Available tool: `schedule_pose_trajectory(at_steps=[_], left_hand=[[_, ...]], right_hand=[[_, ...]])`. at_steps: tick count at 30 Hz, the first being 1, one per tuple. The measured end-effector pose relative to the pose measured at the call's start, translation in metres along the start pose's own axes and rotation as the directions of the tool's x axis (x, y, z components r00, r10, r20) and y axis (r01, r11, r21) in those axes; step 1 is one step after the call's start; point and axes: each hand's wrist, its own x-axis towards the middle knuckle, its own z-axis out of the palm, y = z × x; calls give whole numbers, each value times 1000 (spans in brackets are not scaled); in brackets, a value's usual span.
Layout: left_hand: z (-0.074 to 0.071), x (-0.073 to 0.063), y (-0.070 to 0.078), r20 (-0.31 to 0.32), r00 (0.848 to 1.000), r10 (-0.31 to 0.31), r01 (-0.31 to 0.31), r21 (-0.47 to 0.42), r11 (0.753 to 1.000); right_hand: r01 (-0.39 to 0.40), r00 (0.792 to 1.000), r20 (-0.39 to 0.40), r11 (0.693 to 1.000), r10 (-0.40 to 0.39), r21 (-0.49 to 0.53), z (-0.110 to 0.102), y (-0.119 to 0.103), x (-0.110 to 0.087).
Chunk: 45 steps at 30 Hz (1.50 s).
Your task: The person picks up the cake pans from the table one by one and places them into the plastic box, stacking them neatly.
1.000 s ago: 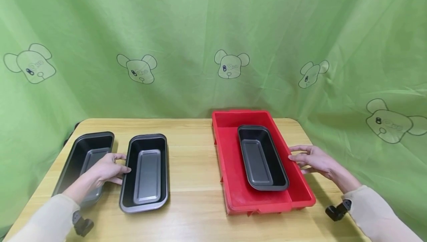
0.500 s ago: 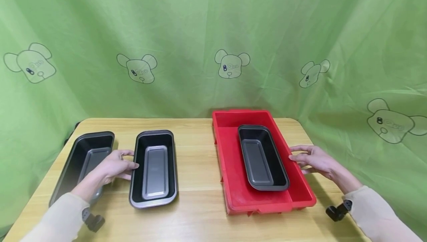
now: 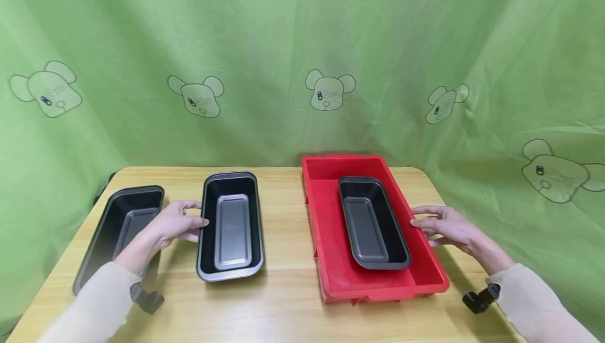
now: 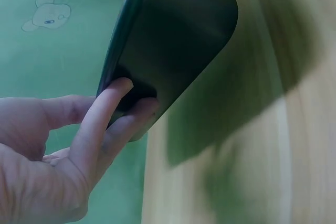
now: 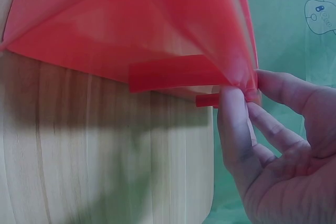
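My left hand pinches the left long rim of a dark loaf pan, thumb over the edge and fingers against the outer wall. In the left wrist view, this loaf pan hangs above the table, its shadow cast on the wood. The right hand grips the right rim of a red plastic tray, as the right wrist view also shows, with the fingers at the tray's wall. A second loaf pan lies inside that tray, slightly slanted.
A third loaf pan stands at the table's left side, partly hidden behind the left forearm. Wooden tabletop stretches between the held pan and the tray. A green curtain with printed bear heads hangs behind the table.
The left hand has carried its loaf pan to the right and somewhat upward, off the table. The right hand stays on the tray's rim, and the tray keeps its place.
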Motion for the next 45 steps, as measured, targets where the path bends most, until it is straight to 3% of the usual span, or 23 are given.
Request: schedule_pose_trajectory(at_steps=[6,16,32,45], left_hand=[[11,6,12,-4,1000,12,-12,2,1000],[29,15,39,44,997,60,-58,-41,997],[57,30,71,55,996,75,-68,-108,992],[93,41,94,59,993,102,-90,-172,981]], right_hand=[[1,1000,2,1000,-1,3,0,-1,-1],[2,1000,4,1000,-2,4,0,-3,-2],[6,1000,10,1000,-6,5,0,-4,-1],[4,1000,6,1000,-5,4,0,-2,0]])
